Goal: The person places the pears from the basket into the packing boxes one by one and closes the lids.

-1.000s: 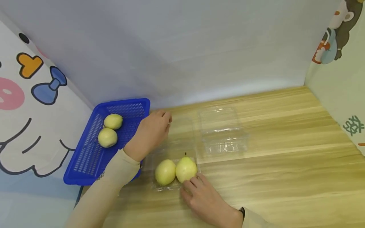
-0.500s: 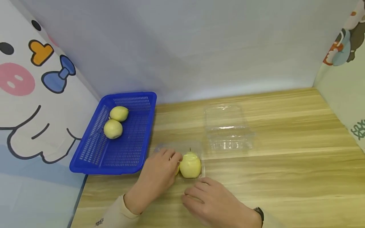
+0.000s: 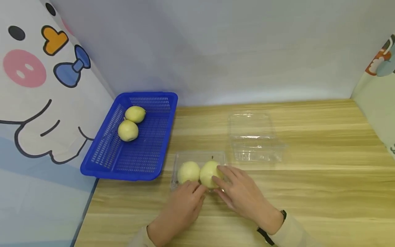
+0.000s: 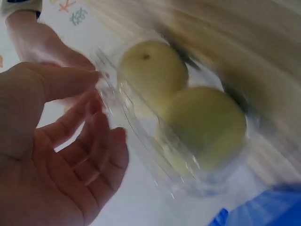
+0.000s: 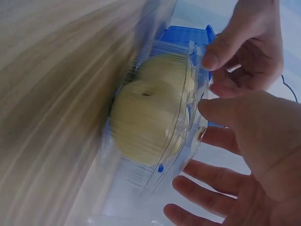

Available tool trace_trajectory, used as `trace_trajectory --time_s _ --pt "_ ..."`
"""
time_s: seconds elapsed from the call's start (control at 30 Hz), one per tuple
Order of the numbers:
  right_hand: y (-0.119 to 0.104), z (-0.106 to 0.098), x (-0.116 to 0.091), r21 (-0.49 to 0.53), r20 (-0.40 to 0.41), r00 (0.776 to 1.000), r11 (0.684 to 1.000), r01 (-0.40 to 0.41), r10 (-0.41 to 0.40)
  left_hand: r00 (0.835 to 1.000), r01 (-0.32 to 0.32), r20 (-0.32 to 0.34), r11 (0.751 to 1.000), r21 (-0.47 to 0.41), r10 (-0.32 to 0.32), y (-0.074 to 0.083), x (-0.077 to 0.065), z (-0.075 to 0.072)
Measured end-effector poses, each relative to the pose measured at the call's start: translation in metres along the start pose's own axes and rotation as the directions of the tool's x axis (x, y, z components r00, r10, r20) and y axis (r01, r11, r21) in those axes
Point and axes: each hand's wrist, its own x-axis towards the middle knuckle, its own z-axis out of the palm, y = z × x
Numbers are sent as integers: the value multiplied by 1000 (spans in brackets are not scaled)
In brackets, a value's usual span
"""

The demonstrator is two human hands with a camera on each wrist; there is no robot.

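- Ctr stage: clear plastic clamshell point(image 3: 174, 168) on wood-grain tabletop point(image 3: 308, 144), just R of blue slotted basket point(image 3: 129, 175); two pale-yellow pears point(image 3: 189, 172) inside, side by side, under lid point(image 3: 197, 156). Can't tell if latched.
- L hand point(image 3: 182, 207) at near rim, fingers bent; can't tell if pinching plastic.
- R hand point(image 3: 243, 192) at near-R corner: thumb by rim, fingers spread, fairly straight, not clenched.
- Looks like seating the lid. Best bet: match rims, press evenly corner to corner, keep fingertips out from btwn edges, go easy w/ thin plastic, no squashing fruit.
- Farther back, R: second clamshell point(image 3: 251, 137), standing open, apart from both hands.
- Over L, in basket: two more pears point(image 3: 128, 130), touching.
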Motion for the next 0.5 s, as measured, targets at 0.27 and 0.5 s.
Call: trace_trajectory --time_s 0.27,0.5 --pt "2 10 -3 34 -75 996 998 52 -49 989 144 4 984 106 -145 -30 -20 -13" --pt "8 18 -9 70 -173 979 991 119 -105 997 26 -74 996 82 -20 -59 -34 -4"
